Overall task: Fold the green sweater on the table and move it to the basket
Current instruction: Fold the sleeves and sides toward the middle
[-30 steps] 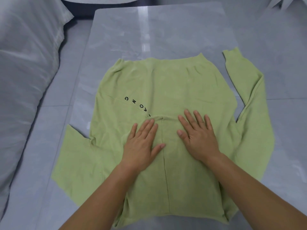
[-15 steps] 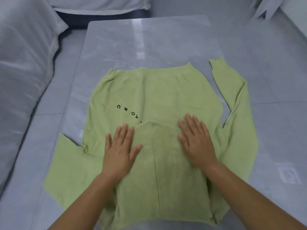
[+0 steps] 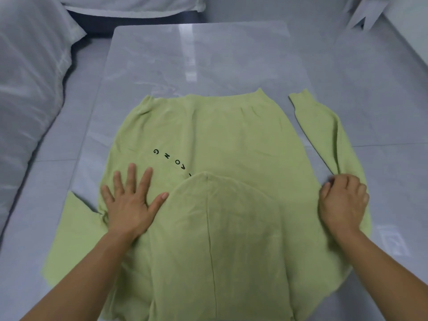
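Observation:
The green sweater (image 3: 222, 140) lies spread flat on the grey table (image 3: 199, 54), its hem at the far side and black letters across its left half. Its hood (image 3: 222, 218) is laid over the body in the middle. My left hand (image 3: 130, 200) rests palm down with fingers spread on the sweater's left side, beside the hood. My right hand (image 3: 342, 200) is curled on the right sleeve (image 3: 324, 130) near where it joins the body, fingers pinching the cloth. The left sleeve (image 3: 71, 232) reaches off to the near left. No basket is in view.
A sofa with pale grey cushions (image 3: 27, 93) runs along the left and the far side. Grey tiled floor (image 3: 382, 89) lies to the right of the table. A white object (image 3: 361, 15) stands at the far right corner.
Both hands have slid apart from the hood. The left one moved out to the sweater's left side. The right one moved to the right sleeve and closed on it.

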The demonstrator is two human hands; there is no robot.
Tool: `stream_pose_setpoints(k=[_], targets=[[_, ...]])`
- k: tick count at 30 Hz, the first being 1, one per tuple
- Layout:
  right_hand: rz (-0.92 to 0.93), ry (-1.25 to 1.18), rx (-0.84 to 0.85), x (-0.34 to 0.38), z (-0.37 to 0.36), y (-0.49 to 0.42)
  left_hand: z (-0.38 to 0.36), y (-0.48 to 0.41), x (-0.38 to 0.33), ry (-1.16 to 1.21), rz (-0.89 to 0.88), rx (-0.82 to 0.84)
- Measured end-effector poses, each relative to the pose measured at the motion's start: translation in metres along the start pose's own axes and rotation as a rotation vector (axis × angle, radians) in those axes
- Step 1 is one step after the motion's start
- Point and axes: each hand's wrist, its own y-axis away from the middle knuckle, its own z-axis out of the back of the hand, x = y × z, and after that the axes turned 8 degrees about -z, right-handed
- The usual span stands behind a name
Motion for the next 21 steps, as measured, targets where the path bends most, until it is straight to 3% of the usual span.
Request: stream_pose_setpoints(k=[3,6,8,9,12,14,17,19,21], targets=[[-0.096,-0.003,-0.015,-0.008,0.007,-0.001,0.005,-0.001,0.0,0.02,0.074,0.015],[0.241,-0.061,0.067,0.012,0.004,0.013,0.008,0.003,-0.007,0.034,-0.068,0.004],[0.479,0.042,0.18,0.022,-0.004,0.026,0.005,0.004,-0.012,-0.028,-0.117,0.05],[0.514,0.106,0.228,0.025,-0.007,0.028,0.003,0.002,-0.013,-0.052,-0.107,0.081],[0.468,0.162,0.337,0.025,-0.005,0.025,0.014,0.001,-0.016,0.009,-0.07,0.136],[0.453,0.063,0.368,0.024,0.005,0.019,0.024,0.009,-0.029,0.127,-0.104,0.004],[0.245,-0.221,0.157,0.008,0.037,0.005,0.02,0.049,-0.078,0.111,-0.406,-0.125],[-0.079,-0.318,0.006,-0.023,0.051,-0.013,-0.002,0.075,-0.11,0.072,-0.564,-0.03],[-0.468,-0.402,0.047,-0.056,0.057,-0.036,-0.022,0.085,-0.125,0.003,-0.572,0.057]])
